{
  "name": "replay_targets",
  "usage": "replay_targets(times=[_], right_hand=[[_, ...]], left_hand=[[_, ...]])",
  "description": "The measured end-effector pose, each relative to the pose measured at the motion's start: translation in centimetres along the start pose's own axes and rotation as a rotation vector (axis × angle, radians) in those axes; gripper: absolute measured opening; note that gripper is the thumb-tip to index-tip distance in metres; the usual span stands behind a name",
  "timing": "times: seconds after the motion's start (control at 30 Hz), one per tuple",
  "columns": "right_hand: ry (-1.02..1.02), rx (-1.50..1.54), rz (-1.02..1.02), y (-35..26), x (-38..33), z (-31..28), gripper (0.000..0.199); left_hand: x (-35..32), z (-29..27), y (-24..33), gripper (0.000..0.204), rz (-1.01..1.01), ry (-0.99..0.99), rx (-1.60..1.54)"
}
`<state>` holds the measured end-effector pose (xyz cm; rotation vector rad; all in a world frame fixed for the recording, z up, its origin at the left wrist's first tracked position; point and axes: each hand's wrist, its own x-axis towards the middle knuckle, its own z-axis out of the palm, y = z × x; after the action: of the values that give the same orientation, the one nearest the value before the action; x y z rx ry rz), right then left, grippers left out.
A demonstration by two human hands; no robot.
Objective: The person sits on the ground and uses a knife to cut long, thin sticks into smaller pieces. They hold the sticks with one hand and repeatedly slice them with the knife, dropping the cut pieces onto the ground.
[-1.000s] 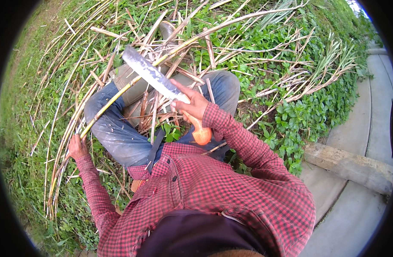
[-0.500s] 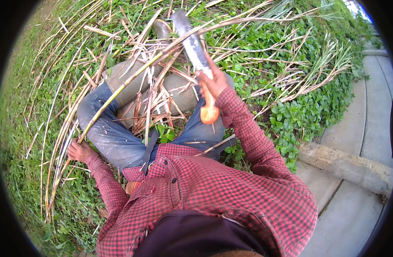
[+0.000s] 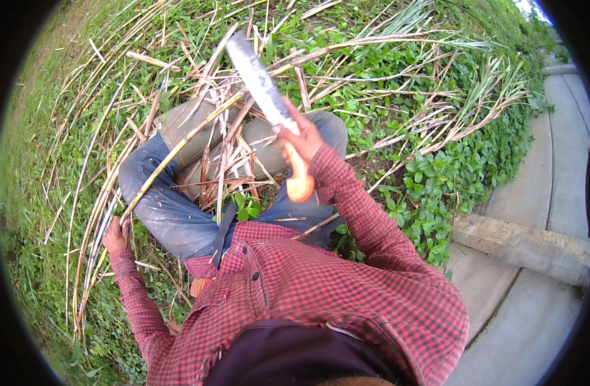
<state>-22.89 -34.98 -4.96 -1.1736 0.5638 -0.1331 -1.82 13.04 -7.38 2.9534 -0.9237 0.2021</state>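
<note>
In my right hand [image 3: 301, 136] is a machete [image 3: 259, 80], its orange handle [image 3: 300, 180] toward my lap and its broad blade pointing up and left. The blade crosses a long yellow-green cane stalk [image 3: 172, 153] above my shins; I cannot tell whether it touches. My left hand [image 3: 117, 237] is closed around the stalk's near end, at the left beside my knee. From there the stalk slants over my thigh and shin, and its leafy far part [image 3: 372, 40] runs out to the upper right.
Split pieces and dry husks [image 3: 234, 145] lie over my crossed legs. More long stalks [image 3: 92, 257] lie in the grass at my left. Dry leafy tops [image 3: 462, 119] are spread at the right. Beyond them are concrete slabs [image 3: 526, 321] and a concrete beam [image 3: 523, 248].
The machete and my right hand have moved left and slightly toward me. My left hand has shifted slightly nearer, still on the stalk. A strip of husk now shows right of the blade.
</note>
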Motion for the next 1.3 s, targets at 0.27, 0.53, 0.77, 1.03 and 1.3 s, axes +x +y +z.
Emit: replay_targets(times=[0.27,0.53,0.77,1.03,1.3], right_hand=[[-0.156,-0.109,-0.039,-1.9,-1.0,1.4,0.068],[0.255,-0.167,-0.115,-3.6,2.3,-6.7,0.070],[-0.200,-0.462,-0.431,0.7,-0.3,2.3,0.067],[0.430,-0.078,-0.190,-5.0,3.8,-8.6,0.071],[-0.063,-0.143,-0.156,1.1,1.3,1.6,0.069]], left_hand=[[-0.9,0.2,-5.2,0.028,-0.059,0.045,0.027],[1.2,1.9,-7.5,0.039,-0.132,-0.071,0.129],[0.8,1.0,-6.0,0.026,-0.095,0.016,0.126],[1.0,-0.3,-3.2,0.034,-0.100,-0.104,0.074],[11.9,-6.0,15.2,0.045,0.275,0.073,-0.352]])
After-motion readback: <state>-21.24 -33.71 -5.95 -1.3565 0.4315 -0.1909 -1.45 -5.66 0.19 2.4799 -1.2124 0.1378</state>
